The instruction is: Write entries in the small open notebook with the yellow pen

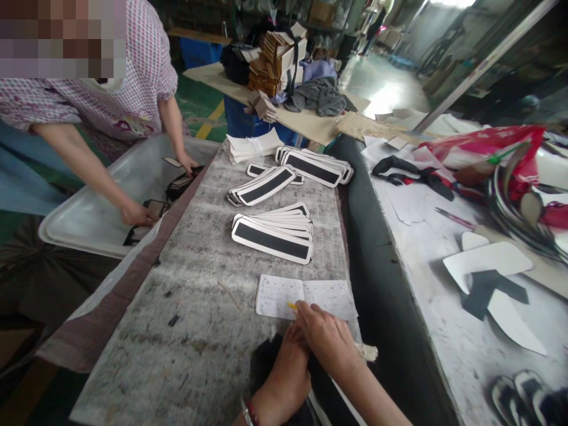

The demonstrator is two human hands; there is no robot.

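Stacks of black-and-white strips (271, 232) already lie at twelve o'clock on my desk (195, 307), while my right hand (326, 337) grips a yellow pen (291, 306) on the notebook (306, 297), left hand (284, 373) curled on dark material (266, 361).

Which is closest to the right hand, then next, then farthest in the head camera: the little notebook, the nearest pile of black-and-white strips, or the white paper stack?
From the right hand:
1. Notebook, touching the fingertips.
2. Nearest pile of strips, mid-table beyond it.
3. White paper stack, at the table's far end.
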